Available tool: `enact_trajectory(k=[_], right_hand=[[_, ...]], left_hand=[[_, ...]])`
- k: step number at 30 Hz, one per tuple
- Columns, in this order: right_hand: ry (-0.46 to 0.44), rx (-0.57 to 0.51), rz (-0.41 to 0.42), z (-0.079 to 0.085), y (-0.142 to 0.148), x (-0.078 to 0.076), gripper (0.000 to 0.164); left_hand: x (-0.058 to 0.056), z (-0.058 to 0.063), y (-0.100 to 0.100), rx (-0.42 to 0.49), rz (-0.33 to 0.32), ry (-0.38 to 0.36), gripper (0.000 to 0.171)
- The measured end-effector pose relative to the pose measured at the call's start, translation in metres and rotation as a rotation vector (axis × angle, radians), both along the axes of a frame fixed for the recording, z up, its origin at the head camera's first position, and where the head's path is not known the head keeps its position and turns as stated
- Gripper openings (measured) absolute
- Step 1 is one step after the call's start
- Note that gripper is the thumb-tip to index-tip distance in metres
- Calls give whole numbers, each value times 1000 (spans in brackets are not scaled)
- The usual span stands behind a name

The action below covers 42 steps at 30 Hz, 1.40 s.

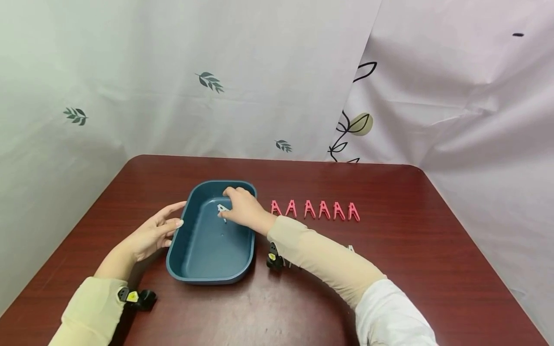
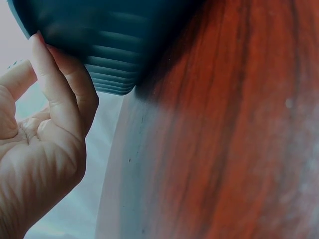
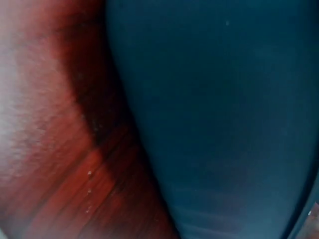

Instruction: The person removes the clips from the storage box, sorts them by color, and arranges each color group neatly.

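My left hand (image 1: 151, 235) is at the left side of a blue plastic bin (image 1: 212, 279), its thumb and fingers touching the outer wall near the rim. The left wrist view shows those fingertips against the ribbed bin wall (image 2: 117, 52). My right hand (image 1: 244, 209) reaches over the right rim into the bin, thumb and index finger spread apart. A small white clothespin (image 1: 221, 208) shows inside the bin at the thumb tip, partly covered by it. In the right wrist view the bin's dark side (image 3: 214, 119) fills most of the picture, and no fingers appear.
Several pink clothespins (image 1: 322, 210) lie in a row to the right of the bin on the dark red wooden table (image 1: 389, 202). A white clothespin (image 1: 350, 248) peeks out behind the right forearm, with more white tips beside the right wrist camera (image 1: 273, 258). Patterned curtains (image 1: 259, 81) surround the table.
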State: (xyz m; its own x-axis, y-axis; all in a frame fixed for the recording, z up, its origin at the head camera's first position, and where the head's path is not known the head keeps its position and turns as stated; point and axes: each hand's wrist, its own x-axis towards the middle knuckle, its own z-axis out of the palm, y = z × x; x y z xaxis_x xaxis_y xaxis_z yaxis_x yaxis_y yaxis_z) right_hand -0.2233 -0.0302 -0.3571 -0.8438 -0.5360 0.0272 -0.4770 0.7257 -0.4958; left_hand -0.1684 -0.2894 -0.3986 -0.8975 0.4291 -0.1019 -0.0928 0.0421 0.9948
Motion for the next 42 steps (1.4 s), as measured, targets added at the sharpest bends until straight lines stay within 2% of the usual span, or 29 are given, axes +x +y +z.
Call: enact_trajectory(k=[4, 13, 18, 25, 36, 42], right_hand=[[2, 28, -16, -2, -7, -6, 53], [-62, 66, -75, -6, -15, -10, 52], [-52, 85, -72, -7, -18, -12, 47], [-48, 81, -43, -10, -21, -16, 21], [-59, 109, -62, -14, -25, -19, 38], [-70, 123, -54, -16, -26, -19, 41]], left_hand=[[0, 0, -1, 3, -1, 1, 52], [0, 1, 0, 28, -7, -7, 51], [1, 3, 0, 28, -11, -4, 51], [0, 4, 1, 45, -15, -16, 52], [-2, 0, 0, 48, -19, -1, 52], [-2, 0, 0, 50, -21, -6, 52]])
